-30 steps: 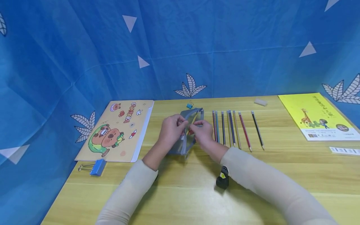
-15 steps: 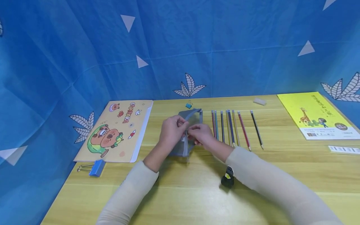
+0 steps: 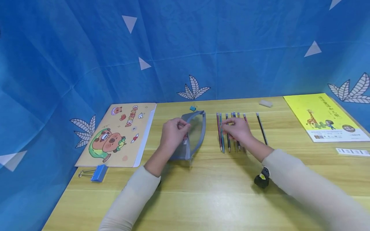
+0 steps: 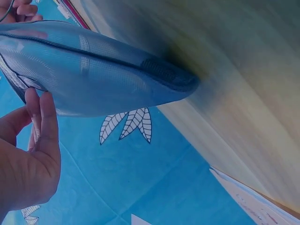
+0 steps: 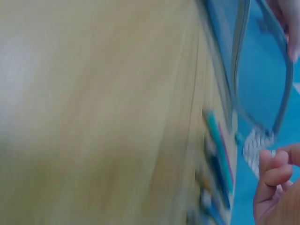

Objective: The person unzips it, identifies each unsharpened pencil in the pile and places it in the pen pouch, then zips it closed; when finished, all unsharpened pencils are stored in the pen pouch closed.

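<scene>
A grey see-through mesh pouch (image 3: 180,153) stands on the table with its zip mouth parted. My left hand (image 3: 172,134) pinches the pouch's near-left rim between thumb and fingers; the left wrist view shows its fingertips at the edge of the mesh (image 4: 108,70). Over a row of pencils hovers my right hand (image 3: 238,130), fingers loosely bent and holding nothing. It hides parts of several pencils, while a teal pencil (image 3: 222,141) and a black pencil (image 3: 261,126) show beside it. Pencils look blurred in the right wrist view, below the right hand (image 5: 276,187).
A capybara folder (image 3: 115,138) lies at the left, with a blue binder clip (image 3: 99,173) near its lower corner. A small teal clip (image 3: 193,108) sits behind the pouch. At the right are a white eraser (image 3: 265,103), a yellow booklet (image 3: 303,109) and a white strip (image 3: 352,152).
My right hand has left the pouch's mouth, where a yellow pencil showed in its fingers a second ago, and moved right above the pencils. The left hand keeps its hold; the mouth gapes wider.
</scene>
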Tool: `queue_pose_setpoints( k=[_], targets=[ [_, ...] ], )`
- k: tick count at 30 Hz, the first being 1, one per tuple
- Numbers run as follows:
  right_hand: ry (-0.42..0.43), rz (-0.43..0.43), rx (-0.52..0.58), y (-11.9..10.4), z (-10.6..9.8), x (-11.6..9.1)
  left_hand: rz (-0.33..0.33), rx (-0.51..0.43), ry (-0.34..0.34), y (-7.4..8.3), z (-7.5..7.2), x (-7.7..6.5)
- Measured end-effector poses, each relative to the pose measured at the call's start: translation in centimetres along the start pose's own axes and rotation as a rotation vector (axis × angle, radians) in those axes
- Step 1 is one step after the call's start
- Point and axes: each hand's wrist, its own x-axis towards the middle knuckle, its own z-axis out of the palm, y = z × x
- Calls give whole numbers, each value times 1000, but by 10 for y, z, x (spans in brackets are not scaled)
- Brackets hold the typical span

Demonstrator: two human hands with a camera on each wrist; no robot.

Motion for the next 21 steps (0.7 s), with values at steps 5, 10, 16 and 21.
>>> queue_pose_setpoints(
  k=[5, 10, 16, 21],
  targets=[
    [26, -87, -308, 11, -26, 3, -5, -9, 6, 1, -1, -1],
    [93, -133, -622, 17, -40, 4, -2, -7, 6, 1, -1, -1],
    [105, -79, -748, 21, -44, 6, -13, 8, 0, 0, -1, -1],
    [84, -57, -787, 23, -41, 12, -22, 16, 1, 0, -1, 0]
  ],
)
